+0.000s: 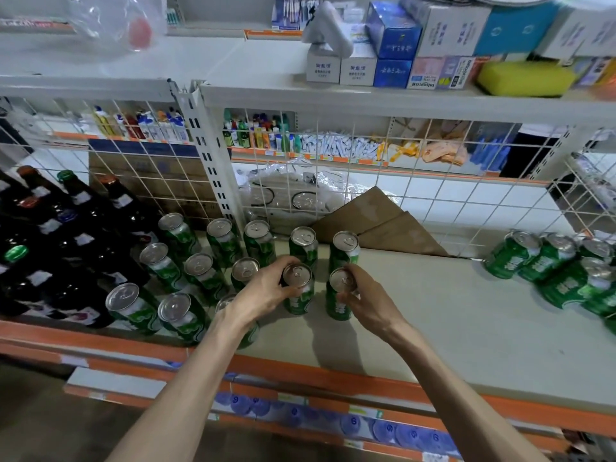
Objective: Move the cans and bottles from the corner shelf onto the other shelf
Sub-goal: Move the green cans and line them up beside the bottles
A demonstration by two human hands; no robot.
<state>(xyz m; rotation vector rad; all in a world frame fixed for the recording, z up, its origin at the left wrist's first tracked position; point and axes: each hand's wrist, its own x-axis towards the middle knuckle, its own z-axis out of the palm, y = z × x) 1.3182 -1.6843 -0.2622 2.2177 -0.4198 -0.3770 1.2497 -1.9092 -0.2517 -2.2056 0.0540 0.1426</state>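
The wide shelf (466, 311) with the orange edge holds everything. Tall dark bottles (66, 228) stand at its left end. Right beside them stand rows of green cans (200, 271). A far bunch of cans (560, 271) sits at the right end, well apart from the rows. At the end of the rows, the left hand (263, 288) holds the first can (297, 295), its fingers (283, 263) curled round the top. The right hand (363, 298) holds the second can (338, 305) just beside it, also curled round the top. Both cans stand upright on the shelf.
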